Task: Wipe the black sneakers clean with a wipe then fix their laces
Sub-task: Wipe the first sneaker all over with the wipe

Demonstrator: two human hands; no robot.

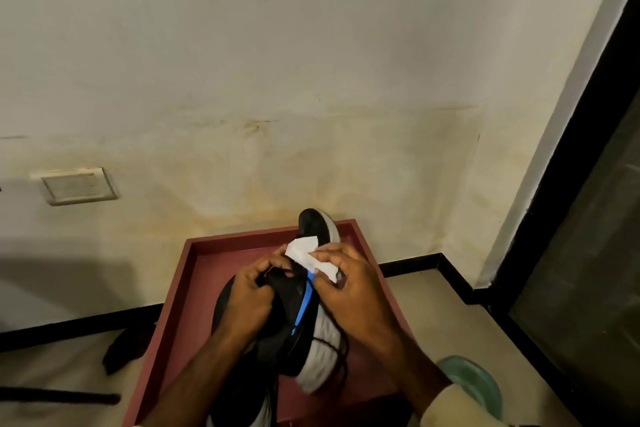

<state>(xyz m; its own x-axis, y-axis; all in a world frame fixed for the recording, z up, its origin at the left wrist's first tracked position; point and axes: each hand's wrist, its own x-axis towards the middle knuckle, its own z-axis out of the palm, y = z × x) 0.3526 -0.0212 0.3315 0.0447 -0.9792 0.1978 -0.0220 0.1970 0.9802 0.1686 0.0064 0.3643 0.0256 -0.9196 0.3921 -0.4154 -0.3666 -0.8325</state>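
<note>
Over the red worktop (pixel 214 260), your left hand (pixel 254 291) curls its fingers round a black sneaker (pixel 294 329) while your right hand (pixel 349 288) pinches the wipe (pixel 304 251) against it: wiping seemingly underway, laces (pixel 332 345) loose.

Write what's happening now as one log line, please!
step: wiping | left grip: holds sneaker over tray | right grip: pinches wipe on sneaker's side | lace: loose

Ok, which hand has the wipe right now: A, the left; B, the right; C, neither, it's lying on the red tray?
B: the right hand pinches the white wipe against the black sneaker, which the left hand grips.
</note>
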